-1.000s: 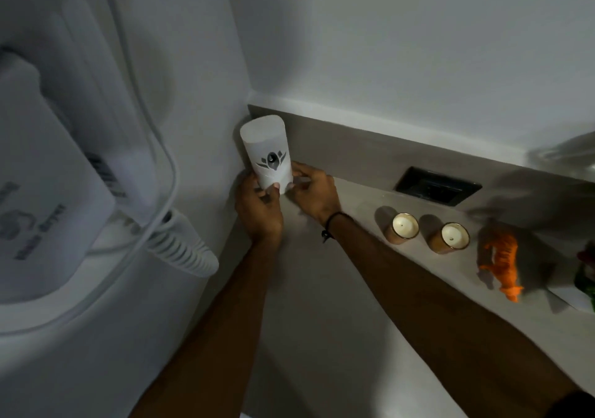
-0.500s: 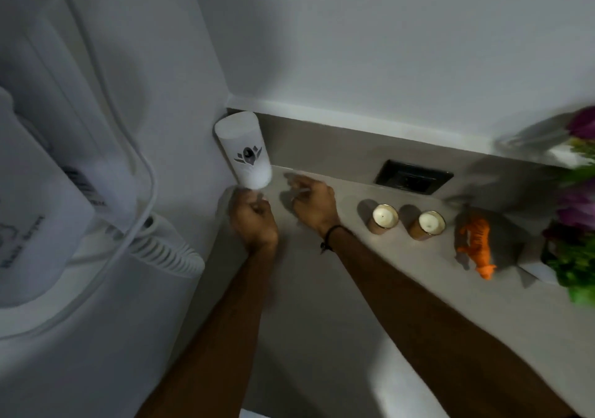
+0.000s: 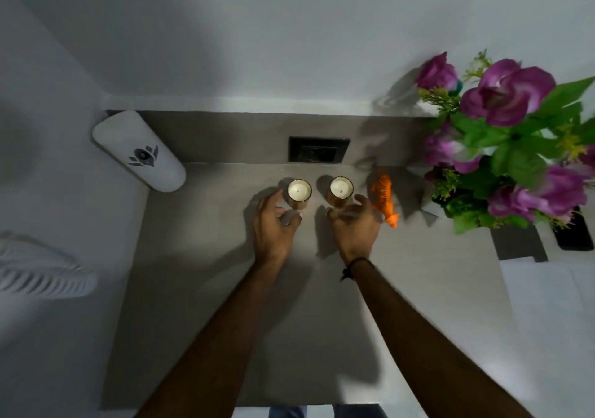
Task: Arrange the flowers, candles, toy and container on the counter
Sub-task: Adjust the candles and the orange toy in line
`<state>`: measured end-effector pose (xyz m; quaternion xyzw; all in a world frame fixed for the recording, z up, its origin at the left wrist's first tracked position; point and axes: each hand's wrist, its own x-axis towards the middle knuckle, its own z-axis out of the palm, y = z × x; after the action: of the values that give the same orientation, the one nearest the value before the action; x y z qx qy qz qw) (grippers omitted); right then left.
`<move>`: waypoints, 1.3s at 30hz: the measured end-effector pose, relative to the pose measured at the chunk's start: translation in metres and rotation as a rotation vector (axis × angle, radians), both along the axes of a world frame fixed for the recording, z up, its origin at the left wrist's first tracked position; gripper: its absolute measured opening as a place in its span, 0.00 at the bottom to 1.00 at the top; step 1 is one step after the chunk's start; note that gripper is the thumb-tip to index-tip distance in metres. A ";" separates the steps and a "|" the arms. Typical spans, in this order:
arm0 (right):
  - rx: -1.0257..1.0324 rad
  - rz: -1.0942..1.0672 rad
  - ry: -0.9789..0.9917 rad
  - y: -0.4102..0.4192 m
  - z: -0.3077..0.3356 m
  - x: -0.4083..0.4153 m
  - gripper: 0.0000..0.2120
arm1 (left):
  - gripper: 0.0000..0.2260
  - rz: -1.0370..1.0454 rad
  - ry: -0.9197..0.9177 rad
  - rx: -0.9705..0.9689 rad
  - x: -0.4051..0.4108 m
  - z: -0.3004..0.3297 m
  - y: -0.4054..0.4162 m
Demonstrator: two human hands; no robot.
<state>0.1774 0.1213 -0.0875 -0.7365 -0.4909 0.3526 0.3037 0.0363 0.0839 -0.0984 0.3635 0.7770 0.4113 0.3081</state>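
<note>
Two candles in amber glass jars stand side by side on the grey counter [image 3: 225, 288]: the left candle [image 3: 299, 191] and the right candle [image 3: 341, 189]. My left hand [image 3: 273, 224] is open just in front of the left candle, fingers curled toward it. My right hand [image 3: 355, 224] is open in front of the right candle. An orange toy tiger [image 3: 384, 199] lies right of the candles. Purple flowers with green leaves [image 3: 505, 147] stand at the far right. The white container with a dark logo [image 3: 138, 150] stands in the back left corner.
A black socket plate [image 3: 318, 153] sits in the backsplash behind the candles. A white coiled cord [image 3: 42, 276] hangs at the left wall. A dark flat object [image 3: 576, 234] lies behind the flowers at the right edge.
Both hands have let go of the white container in the corner and moved right to the two candles. The view has swung right, so the flowers now show fully.
</note>
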 end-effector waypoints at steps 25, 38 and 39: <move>0.188 0.085 -0.064 0.042 -0.003 0.008 0.13 | 0.37 -0.008 0.269 -0.144 0.007 -0.027 0.043; 0.132 0.014 -0.336 0.042 0.012 0.074 0.14 | 0.34 -0.411 0.774 -0.241 0.037 -0.056 -0.053; 0.125 0.011 -0.330 0.043 0.011 0.074 0.14 | 0.34 -0.416 0.777 -0.249 0.037 -0.055 -0.053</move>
<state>0.2517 0.1645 -0.0769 -0.7614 -0.5591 0.1974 0.2621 0.0733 0.0308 -0.1534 0.5995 0.7888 0.0774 0.1113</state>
